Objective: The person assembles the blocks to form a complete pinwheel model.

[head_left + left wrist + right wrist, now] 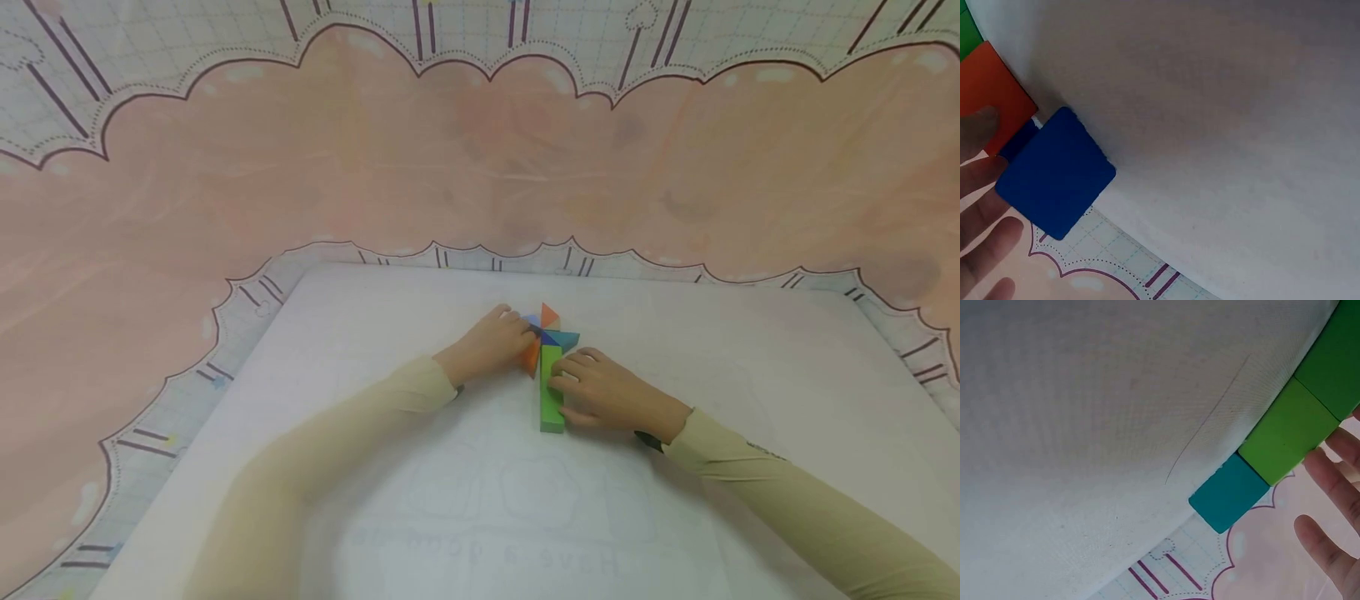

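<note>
In the head view, several coloured blocks lie together in a pinwheel shape on the white table. My left hand (495, 342) is at the shape's left side. In the left wrist view its thumb rests against an orange block (1004, 87), and fingertips touch near a blue block (1057, 175). My right hand (611, 392) lies along the right side of the green stem (551, 408). The right wrist view shows one fingertip touching a light green block (1288, 434), between a dark green block (1335, 362) and a teal block (1229, 494).
An orange triangle (549, 316) sits at the top of the shape. A teal piece (567, 341) points right from its centre. The white table (390, 292) has faint mirrored writing near its front. Behind hangs a patterned peach cloth (450, 158).
</note>
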### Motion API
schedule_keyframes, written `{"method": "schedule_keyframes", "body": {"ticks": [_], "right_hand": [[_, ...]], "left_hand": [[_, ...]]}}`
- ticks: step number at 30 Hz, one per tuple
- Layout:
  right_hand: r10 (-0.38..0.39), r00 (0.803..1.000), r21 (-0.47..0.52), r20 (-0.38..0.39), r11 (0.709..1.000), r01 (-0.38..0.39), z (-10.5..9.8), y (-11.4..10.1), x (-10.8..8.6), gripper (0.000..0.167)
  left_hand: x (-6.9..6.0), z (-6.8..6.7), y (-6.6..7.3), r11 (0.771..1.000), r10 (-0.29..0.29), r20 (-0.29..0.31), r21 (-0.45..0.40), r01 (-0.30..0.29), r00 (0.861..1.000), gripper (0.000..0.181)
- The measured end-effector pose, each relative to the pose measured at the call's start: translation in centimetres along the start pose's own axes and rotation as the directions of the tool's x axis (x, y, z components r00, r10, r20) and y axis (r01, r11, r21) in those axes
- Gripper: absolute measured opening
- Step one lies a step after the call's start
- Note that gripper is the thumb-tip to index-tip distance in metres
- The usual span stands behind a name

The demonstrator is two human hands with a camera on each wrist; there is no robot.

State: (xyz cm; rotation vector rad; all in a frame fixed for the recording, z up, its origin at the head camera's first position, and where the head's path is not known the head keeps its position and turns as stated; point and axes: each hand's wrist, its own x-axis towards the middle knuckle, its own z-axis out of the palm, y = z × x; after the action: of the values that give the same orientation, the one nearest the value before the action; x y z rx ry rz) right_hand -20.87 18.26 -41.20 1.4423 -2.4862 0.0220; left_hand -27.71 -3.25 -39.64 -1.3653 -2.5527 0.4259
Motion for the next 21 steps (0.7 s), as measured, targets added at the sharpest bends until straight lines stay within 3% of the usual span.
{"method": "schedule_keyframes", "body": {"ticks": [8,15,21], "right_hand": [[-0.011,1.0,0.005,-0.027,1.0,0.011,0.0,0.04,0.02,0.028],[-0.007,1.0,0.005,-0.025,1.0,0.008,0.13,0.16,-0.05,0.027],[-0.013,0.999,0.003,-0.032,1.0,0.013,0.08,0.12,-0.06,0.027]], "left_hand": [[0.59,0.3,0.18,0.998,-0.055,-0.002,-0.038,0.055,0.998,0.029],[0.63,-0.02,0.22,0.991,-0.09,0.065,-0.089,0.095,0.994,0.032],[0.03,-0.51,-0.51,0.985,-0.108,0.074,-0.126,0.117,0.991,0.03]]}}
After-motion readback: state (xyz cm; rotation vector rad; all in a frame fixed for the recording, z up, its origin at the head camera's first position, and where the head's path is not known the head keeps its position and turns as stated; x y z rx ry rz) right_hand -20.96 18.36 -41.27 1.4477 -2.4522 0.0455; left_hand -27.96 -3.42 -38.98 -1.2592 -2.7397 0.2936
